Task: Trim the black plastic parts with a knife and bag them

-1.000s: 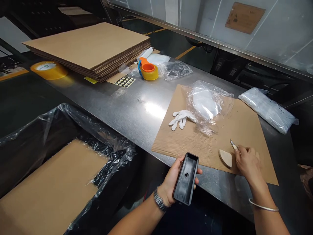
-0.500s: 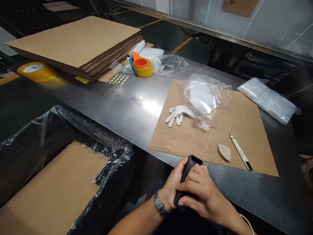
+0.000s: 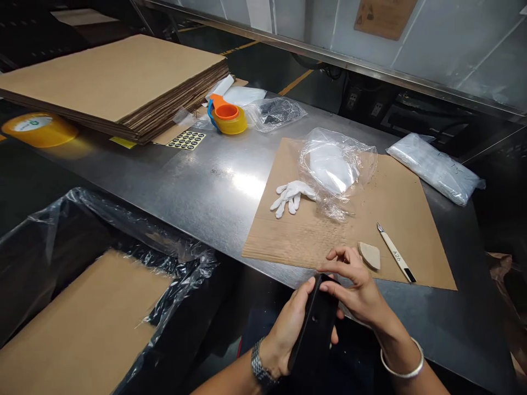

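A black, long, box-like object (image 3: pixel 315 323) is tilted in front of the table's near edge. My left hand (image 3: pixel 288 321) is wrapped round it from the left, with the thumb along its upper edge. At its top end is my right hand (image 3: pixel 356 285), its thumb and bent fingers round the upper corner. Just beyond my right hand a beige rounded block (image 3: pixel 369 255) lies on the cardboard sheet (image 3: pixel 415 219). To the right of the block is a pen-like knife (image 3: pixel 396 252) marked A26. A white glove (image 3: pixel 293 196) lies farther back at the left.
Crumpled clear plastic (image 3: pixel 337 164) lies on the cardboard, a wrapped white pack (image 3: pixel 436 167) at right. Behind left are a tape dispenser (image 3: pixel 228 118), a sticker sheet (image 3: pixel 187 140), a tape roll (image 3: pixel 39 129) and stacked cardboard (image 3: pixel 115 77). A plastic-lined bin (image 3: pixel 197 269) stands lower left.
The black object has turned so that a flat side with a small hole shows. My right hand has moved up to its top end, its fingers more raised. The view has shifted a little right.
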Available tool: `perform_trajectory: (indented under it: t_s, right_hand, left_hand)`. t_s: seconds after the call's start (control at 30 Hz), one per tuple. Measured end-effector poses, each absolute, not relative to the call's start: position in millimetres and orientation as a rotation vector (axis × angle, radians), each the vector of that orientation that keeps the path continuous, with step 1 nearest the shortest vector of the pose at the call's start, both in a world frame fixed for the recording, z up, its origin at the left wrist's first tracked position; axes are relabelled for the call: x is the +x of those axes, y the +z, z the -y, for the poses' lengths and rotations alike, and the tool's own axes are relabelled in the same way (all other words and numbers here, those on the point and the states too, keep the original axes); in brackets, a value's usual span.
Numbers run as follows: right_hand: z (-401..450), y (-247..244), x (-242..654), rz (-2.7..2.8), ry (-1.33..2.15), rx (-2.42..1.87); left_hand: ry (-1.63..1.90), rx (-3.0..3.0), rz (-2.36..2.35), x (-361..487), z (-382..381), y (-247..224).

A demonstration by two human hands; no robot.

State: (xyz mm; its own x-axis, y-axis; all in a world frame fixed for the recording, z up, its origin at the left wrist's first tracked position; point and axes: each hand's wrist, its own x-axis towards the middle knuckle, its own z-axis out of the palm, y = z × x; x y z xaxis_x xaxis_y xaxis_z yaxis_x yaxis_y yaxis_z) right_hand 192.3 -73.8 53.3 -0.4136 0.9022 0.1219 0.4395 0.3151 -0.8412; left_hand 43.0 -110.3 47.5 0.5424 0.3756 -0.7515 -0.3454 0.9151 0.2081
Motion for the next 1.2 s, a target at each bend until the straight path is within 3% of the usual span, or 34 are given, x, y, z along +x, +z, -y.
perform_trajectory:
  t_s: [0.17, 0.7, 1.03, 1.2]
  right_hand:
    - [68, 56, 192, 1.931, 1.142, -1.13]
    - [114, 51, 179, 1.634, 1.138, -1.685]
    - [135, 48, 166, 1.719, 1.278, -1.579]
    - [149, 55, 163, 1.675, 1.429, -1.455]
  left_hand:
    - [0.407, 0.096, -0.915, 42, 112, 53]
    - [0.758, 0.347, -1.043, 43, 120, 50]
    - [0.905, 0.139, -0.988, 38, 115, 41]
    - [0.817, 0.033, -0.947, 38, 109, 44]
